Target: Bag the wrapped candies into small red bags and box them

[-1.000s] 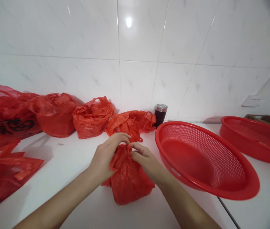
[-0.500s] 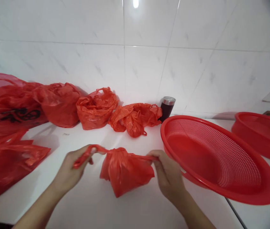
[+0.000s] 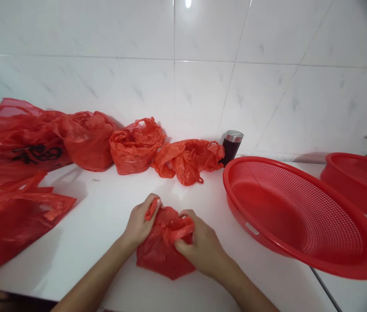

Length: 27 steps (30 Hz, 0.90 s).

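A small red plastic bag (image 3: 167, 260) with a gathered top rests on the white table in front of me. On its left side, my left hand (image 3: 141, 219) is closed around one end of the bag's top, a loop of red plastic showing by the thumb. Across from it, my right hand (image 3: 203, 242) grips the other end between thumb and fingers. Both hands are close together above the bag's gathered neck. What the bag contains is hidden by the plastic.
A red perforated basket (image 3: 268, 212) leans at the right, with another red basket (image 3: 358, 186) behind it. Several red bags (image 3: 136, 151) line the tiled wall (image 3: 203, 95). A black flask (image 3: 231, 149) stands among them. A flat red bag (image 3: 17, 225) lies at the left.
My hands have come together from a wide pull on the bag's two ends. The bag's top now lies bunched between them. The view has shifted slightly.
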Each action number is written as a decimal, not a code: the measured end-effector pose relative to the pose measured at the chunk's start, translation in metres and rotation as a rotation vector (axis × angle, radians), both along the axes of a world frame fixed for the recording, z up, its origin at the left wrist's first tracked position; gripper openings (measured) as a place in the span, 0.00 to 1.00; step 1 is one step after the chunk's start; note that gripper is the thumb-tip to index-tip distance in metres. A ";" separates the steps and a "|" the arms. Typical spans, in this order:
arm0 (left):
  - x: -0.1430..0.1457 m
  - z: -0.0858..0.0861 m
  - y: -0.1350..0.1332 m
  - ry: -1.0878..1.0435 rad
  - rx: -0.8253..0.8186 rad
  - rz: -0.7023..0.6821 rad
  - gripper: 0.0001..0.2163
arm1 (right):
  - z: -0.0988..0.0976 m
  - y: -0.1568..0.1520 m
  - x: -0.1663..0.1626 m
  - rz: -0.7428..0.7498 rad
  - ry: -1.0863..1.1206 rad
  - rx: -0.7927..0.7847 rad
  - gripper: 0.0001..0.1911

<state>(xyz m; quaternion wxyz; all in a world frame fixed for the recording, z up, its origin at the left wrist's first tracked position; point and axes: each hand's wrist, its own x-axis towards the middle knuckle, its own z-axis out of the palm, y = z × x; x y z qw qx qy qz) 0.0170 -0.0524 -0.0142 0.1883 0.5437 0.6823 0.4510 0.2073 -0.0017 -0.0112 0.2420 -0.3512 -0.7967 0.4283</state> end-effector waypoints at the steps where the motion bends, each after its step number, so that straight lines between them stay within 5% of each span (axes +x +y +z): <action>1: -0.001 -0.003 0.003 0.010 -0.009 0.005 0.13 | -0.003 -0.004 -0.001 0.017 0.016 0.053 0.18; 6: -0.004 -0.010 0.007 0.010 -0.009 0.061 0.14 | -0.020 -0.011 -0.001 0.150 0.014 0.316 0.27; 10: -0.010 -0.010 0.007 0.026 -0.014 0.109 0.17 | -0.032 0.013 0.008 0.128 -0.045 0.414 0.16; 17: -0.023 -0.015 0.002 0.126 -0.093 0.139 0.15 | -0.028 0.048 0.029 -0.014 -0.053 0.137 0.05; 20: -0.016 -0.018 0.001 0.215 0.028 0.044 0.12 | -0.018 0.044 0.026 0.040 0.057 -0.060 0.12; 23: -0.006 -0.022 0.002 0.328 0.108 -0.203 0.16 | -0.010 0.041 0.023 0.096 0.107 -0.170 0.16; 27: 0.000 -0.030 0.008 0.410 0.085 -0.387 0.14 | -0.011 0.037 0.022 0.140 0.010 -0.097 0.27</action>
